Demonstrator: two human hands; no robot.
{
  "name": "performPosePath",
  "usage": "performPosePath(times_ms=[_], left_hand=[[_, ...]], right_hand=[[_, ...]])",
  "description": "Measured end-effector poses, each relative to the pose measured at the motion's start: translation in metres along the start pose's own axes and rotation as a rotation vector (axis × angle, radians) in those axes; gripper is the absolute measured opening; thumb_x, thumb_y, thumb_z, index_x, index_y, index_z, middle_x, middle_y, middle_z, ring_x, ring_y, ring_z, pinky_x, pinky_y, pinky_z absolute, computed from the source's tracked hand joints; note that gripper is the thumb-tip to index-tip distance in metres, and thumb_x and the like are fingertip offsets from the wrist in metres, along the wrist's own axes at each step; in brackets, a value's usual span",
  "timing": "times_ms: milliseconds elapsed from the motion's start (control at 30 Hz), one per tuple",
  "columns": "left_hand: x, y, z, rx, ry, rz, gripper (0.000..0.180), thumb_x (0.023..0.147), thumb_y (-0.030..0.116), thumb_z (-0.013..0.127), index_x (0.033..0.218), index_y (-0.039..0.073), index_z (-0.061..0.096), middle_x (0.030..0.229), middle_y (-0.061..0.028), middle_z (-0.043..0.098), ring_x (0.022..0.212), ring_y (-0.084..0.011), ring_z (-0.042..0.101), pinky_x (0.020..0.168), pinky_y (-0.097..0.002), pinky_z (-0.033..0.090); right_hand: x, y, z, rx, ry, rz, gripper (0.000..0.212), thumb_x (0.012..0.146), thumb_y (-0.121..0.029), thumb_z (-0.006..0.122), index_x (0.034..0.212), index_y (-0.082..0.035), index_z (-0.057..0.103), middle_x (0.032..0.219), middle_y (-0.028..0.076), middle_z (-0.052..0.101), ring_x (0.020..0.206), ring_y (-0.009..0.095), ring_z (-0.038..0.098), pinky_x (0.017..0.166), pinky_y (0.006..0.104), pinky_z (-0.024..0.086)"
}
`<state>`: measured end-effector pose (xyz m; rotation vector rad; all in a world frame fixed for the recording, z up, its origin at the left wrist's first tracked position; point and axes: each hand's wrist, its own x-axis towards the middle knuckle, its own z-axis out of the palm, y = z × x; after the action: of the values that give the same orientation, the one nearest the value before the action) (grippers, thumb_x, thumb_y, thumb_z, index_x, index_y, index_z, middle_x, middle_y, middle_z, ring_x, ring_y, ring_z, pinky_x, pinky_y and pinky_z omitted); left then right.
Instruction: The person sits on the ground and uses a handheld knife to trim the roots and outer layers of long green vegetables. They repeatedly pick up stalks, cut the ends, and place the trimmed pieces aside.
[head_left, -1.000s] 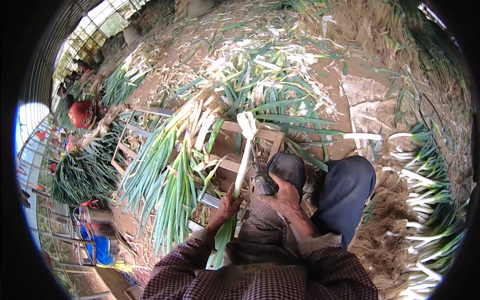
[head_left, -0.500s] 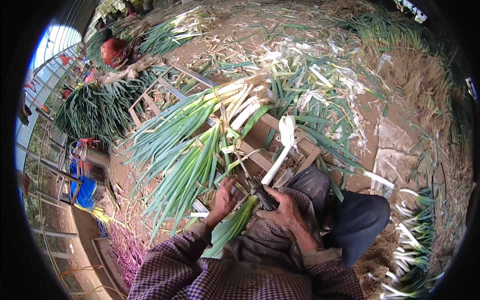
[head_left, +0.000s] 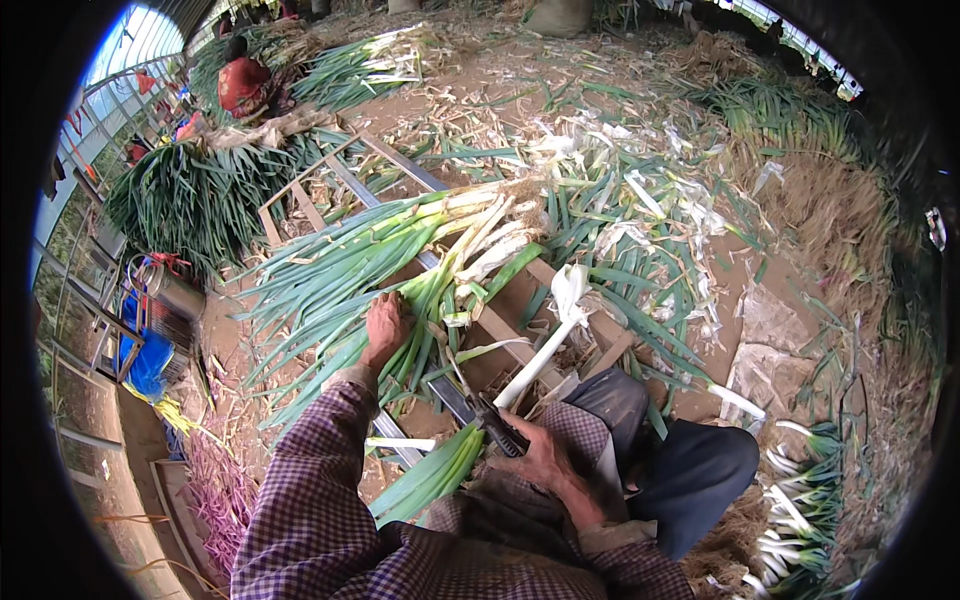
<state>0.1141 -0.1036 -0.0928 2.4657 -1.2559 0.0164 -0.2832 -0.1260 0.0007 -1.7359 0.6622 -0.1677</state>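
A heap of long green onions (head_left: 330,255) lies on the wooden and metal frame before me, roots to the right. My left hand (head_left: 386,330) has its fingers curled over green stalks at the heap's near side; the fingertips are partly hidden. In my right hand (head_left: 530,452) is a black tool (head_left: 500,428) with a ribbed grip and a long, thin metal tip pointing up and left. Under the tool, a single green onion (head_left: 540,357) slants across the frame, its root end wrapped in loose white skin, its leaves toward my lap.
Leaf trimmings and peeled white skins (head_left: 640,200) litter the ground ahead. A dark green onion pile (head_left: 200,205) stands at the left, near a person in red (head_left: 243,85). Cleaned green onions (head_left: 800,510) lie in a row at my right. A blue bag (head_left: 150,365) sits far left.
My left hand has reached forward from beside the tool to the heap and closed on stalks there. My right hand, still with the tool, has shifted slightly left and down.
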Motion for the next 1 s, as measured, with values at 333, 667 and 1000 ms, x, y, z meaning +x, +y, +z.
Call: performPosePath(times_ms=[333, 667, 1000], left_hand=[[-0.014, 0.012, -0.012, -0.009, -0.067, -0.001, 0.027, 0.089, 0.029, 0.068, 0.097, 0.004, 0.06, 0.098, -0.022, 0.063, 0.096, -0.0416, 0.061, 0.081, -0.052, 0.05], [-0.045, 0.025, -0.014, -0.088, -0.14, 0.071, 0.028, 0.088, 0.025, 0.068, 0.097, 0.002, 0.056, 0.092, -0.0244, 0.063, 0.087, -0.0457, 0.063, 0.074, -0.0542, 0.05], [-0.13, 0.083, -0.048, -0.115, -0.221, 0.224, 0.03, 0.082, 0.019, 0.069, 0.1, 0.002, 0.052, 0.092, -0.0238, 0.063, 0.075, -0.0445, 0.064, 0.064, -0.0537, 0.051]], right_hand=[[0.005, 0.003, -0.001, -0.009, 0.053, -0.072, 0.09, 0.071, -0.033, 0.087, 0.146, -0.003, 0.048, 0.133, 0.024, 0.062, 0.121, 0.031, 0.064, 0.101, 0.0376, 0.05], [0.004, -0.004, 0.0, 0.055, 0.082, -0.03, 0.088, 0.07, -0.027, 0.089, 0.144, 0.0, 0.05, 0.136, 0.019, 0.062, 0.124, 0.022, 0.061, 0.105, 0.0337, 0.047], [0.002, -0.005, 0.001, -0.074, 0.152, -0.009, 0.088, 0.069, -0.034, 0.084, 0.147, -0.011, 0.049, 0.119, 0.022, 0.069, 0.104, 0.034, 0.07, 0.09, 0.0398, 0.054]])
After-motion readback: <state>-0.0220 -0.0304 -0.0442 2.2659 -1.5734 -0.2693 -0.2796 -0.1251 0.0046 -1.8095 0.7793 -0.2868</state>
